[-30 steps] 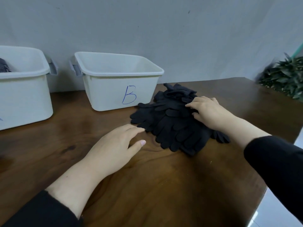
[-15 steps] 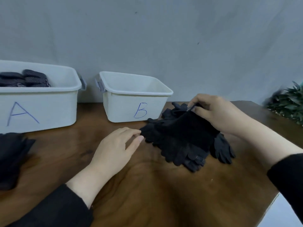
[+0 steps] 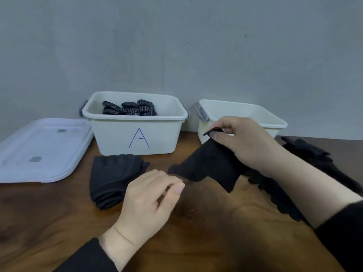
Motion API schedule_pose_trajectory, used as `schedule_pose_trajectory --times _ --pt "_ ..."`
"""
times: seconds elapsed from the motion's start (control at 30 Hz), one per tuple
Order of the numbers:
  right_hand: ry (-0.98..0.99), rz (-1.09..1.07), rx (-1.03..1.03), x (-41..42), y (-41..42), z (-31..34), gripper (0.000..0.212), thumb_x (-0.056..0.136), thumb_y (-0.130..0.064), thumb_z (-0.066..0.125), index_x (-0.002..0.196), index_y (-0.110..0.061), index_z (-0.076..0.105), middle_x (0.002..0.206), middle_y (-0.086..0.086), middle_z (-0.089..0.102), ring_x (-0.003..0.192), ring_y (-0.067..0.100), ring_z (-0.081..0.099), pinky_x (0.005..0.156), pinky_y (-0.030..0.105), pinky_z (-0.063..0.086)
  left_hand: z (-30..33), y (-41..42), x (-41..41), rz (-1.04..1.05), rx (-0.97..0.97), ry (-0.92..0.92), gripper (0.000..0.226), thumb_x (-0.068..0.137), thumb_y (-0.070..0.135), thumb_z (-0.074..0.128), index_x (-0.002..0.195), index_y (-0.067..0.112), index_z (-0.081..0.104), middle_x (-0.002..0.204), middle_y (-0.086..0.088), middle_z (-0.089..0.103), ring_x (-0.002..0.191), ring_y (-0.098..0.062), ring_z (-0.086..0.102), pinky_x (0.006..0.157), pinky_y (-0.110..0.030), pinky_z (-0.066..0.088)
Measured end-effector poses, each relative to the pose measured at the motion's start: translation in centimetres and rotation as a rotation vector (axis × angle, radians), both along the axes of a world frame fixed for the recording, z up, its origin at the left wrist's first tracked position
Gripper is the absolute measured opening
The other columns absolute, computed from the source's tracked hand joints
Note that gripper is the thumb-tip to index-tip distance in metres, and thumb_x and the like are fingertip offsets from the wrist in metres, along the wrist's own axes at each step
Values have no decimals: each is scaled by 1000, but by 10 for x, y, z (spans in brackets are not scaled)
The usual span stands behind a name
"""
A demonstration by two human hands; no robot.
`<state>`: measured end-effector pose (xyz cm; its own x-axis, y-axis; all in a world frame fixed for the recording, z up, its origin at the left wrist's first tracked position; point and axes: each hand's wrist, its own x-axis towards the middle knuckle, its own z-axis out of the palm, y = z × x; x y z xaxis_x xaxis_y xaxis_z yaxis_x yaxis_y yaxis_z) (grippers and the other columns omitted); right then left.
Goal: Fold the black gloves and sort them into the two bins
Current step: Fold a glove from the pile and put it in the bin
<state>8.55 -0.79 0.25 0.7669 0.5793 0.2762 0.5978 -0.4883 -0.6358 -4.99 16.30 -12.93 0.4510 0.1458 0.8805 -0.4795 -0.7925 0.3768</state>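
While our left hand [image 3: 151,195] hovers low over the wooden table [image 3: 196,242], its fingers curl loosely inward with the thumb tip near the forefinger, and they grasp nothing. Our dark sleeve covers the wrist below it. Just left of that hand lies a folded stack of black gloves [image 3: 112,177], resting on the table in front of bin A.

Further out on the right, our right hand [image 3: 241,142] pinches the cuff edge of a single black glove [image 3: 212,165] between thumb and forefinger, the other fingers curled behind. That glove hangs from the pinch, lifted clear of the table, its fingers pointing down and to the left, toward our left hand. Under and behind our right forearm sprawls a loose pile of gloves [image 3: 306,152], reaching from the right edge of the table toward the near side.

Beyond these stand two white bins. Bin A [image 3: 137,134], marked with a blue letter, holds several dark gloves with a dotted pattern. The second bin [image 3: 241,112] stands just to its right, partly hidden by our right hand; we cannot see its contents. Left of bin A lie pale lids [image 3: 41,148], stacked flat. A grey wall [image 3: 176,46] closes the back.
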Motion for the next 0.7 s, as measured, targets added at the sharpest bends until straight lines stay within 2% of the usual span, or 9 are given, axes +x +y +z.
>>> schedule_pose_trajectory --times 0.07,0.13,0.2,0.23,0.27,0.37,0.43,0.53,0.7 --pt "77 -23 149 7 20 -7 13 96 -29 66 88 -20 71 83 7 72 74 17 66 71 32 50 3 10 -8 33 -22 -5 47 104 36 44 80 10 75 69 4 66 65 -12 63 62 -29 49" --pt "137 -77 121 20 30 -27 18 93 -34 66 93 -17 71 86 14 71 80 31 67 76 44 53 6 18 -11 54 -50 -1 46 104 35 44 80 11 75 67 6 64 64 -11 63 63 -28 50" --pt "165 -127 -108 24 30 -55 35 93 -40 66 123 -21 66 97 5 70 92 27 66 85 41 52 6 24 -10 81 -82 6 42 102 31 46 78 12 74 65 5 62 62 -13 62 63 -29 49" --pt "124 -154 -231 21 27 -69 49 94 -41 65 139 -24 56 109 -1 67 102 23 64 92 36 50 6 26 -9 93 -95 19 40 101 29 46 77 12 73 63 4 61 61 -15 61 63 -31 49" --pt "52 -184 -301 16 22 -81 53 96 -42 64 145 -26 49 120 -5 62 109 18 61 96 32 47 5 26 -8 102 -102 39 39 101 29 47 77 12 72 62 3 59 60 -16 60 62 -33 49" --pt "-150 -73 -245 -3 0 -103 31 94 -47 63 122 -34 62 117 -20 54 99 0 55 85 13 42 0 25 -4 96 -110 148 30 100 29 47 89 14 71 66 5 60 61 -16 59 60 -36 49" --pt "-170 129 -311 -11 -12 -113 28 90 -56 59 112 -40 64 116 -29 50 110 -5 49 91 11 37 -3 23 -2 109 -107 250 28 100 34 46 100 20 69 72 8 62 67 -14 60 62 -35 51" --pt "-175 311 -417 -12 -17 -134 34 91 -61 54 118 -44 65 123 -34 46 123 -5 42 105 19 29 -7 22 1 178 -7 455 33 98 45 40 111 28 66 84 16 62 80 -6 56 71 -29 52" --pt "-257 263 -316 -16 -12 -150 19 95 -49 54 104 -41 68 108 -25 53 110 0 48 107 36 32 -17 24 8 178 256 786 30 101 46 43 116 36 67 112 20 58 103 -3 48 95 -30 42"
